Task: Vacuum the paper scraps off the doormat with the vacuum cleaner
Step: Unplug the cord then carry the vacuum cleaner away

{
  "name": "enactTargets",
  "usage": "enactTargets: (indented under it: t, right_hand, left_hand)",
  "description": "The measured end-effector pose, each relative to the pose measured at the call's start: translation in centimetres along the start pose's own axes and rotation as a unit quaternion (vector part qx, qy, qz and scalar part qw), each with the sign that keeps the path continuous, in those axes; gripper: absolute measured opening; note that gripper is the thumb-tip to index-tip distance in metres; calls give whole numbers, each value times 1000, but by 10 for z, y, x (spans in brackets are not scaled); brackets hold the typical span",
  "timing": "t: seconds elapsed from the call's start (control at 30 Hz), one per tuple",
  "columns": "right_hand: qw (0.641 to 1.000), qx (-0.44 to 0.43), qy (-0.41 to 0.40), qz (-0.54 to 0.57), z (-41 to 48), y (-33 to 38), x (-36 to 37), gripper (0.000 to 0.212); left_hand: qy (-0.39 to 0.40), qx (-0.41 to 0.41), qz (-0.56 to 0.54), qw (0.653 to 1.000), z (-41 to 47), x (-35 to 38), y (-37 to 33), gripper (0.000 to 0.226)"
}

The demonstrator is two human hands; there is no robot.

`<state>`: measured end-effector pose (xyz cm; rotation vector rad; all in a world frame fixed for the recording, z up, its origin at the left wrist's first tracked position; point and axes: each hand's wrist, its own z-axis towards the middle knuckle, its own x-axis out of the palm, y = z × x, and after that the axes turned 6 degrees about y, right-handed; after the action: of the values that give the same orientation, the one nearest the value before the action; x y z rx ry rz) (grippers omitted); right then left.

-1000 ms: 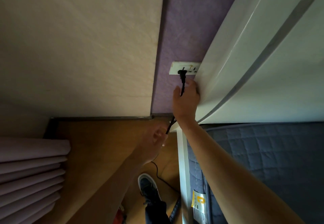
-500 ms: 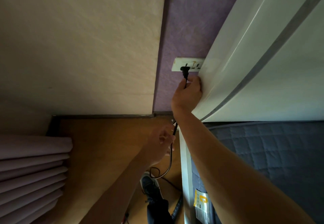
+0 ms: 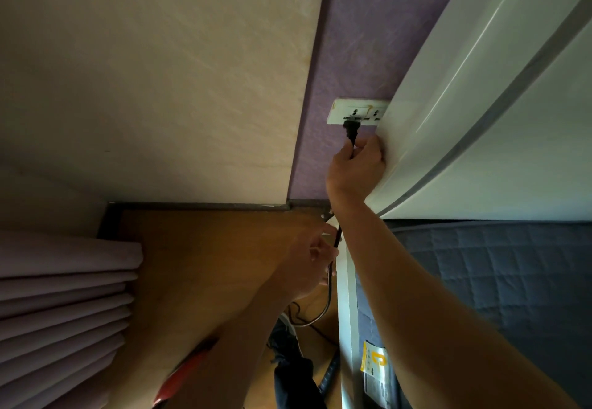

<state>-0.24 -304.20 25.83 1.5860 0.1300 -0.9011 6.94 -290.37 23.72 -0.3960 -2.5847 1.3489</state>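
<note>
A black plug sits at the white wall socket on the purple wall. My right hand grips the cord just below the plug. The black power cord runs down from there past my left hand, whose fingers pinch it lower down, then loops over the wooden floor. A red part of the vacuum cleaner and its dark hose show at the bottom. The doormat and paper scraps are out of view.
A white headboard leans close to the socket on the right. Below it lies a mattress with a dark quilted cover in a white bed frame. Pleated pale curtains hang at the left. My dark shoe stands on the floor.
My right hand has slid up the cord to just under the plug. My left hand has risen and closed on the cord, which now hangs slack in a loop.
</note>
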Motion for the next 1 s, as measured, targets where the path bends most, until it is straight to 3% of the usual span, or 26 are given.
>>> enactTargets:
  t: [0.13,0.27,0.37,0.5,0.83,1.0]
  right_hand:
    - [998,-48,30,-1,-31,-29,-16,7]
    - [992,-107,61,30,-36,-25,-27,12]
    - [986,-129,94,55,-44,-11,-34,15]
    - [974,-159,149,56,-69,8,-46,25]
    - [921,-254,264,131,-168,52,-88,20]
    - [890,-298,313,148,-235,58,-105,23]
  left_hand:
    - [24,-25,50,998,-23,1,17,20]
    - [1,-26,30,999,-34,-3,18,3]
    - [-12,-16,25,999,-46,-6,19,3]
    - [-68,7,60,996,-73,-8,27,22]
    - [-165,60,96,980,-166,-6,67,34]
    - [-262,89,95,956,-229,4,102,39]
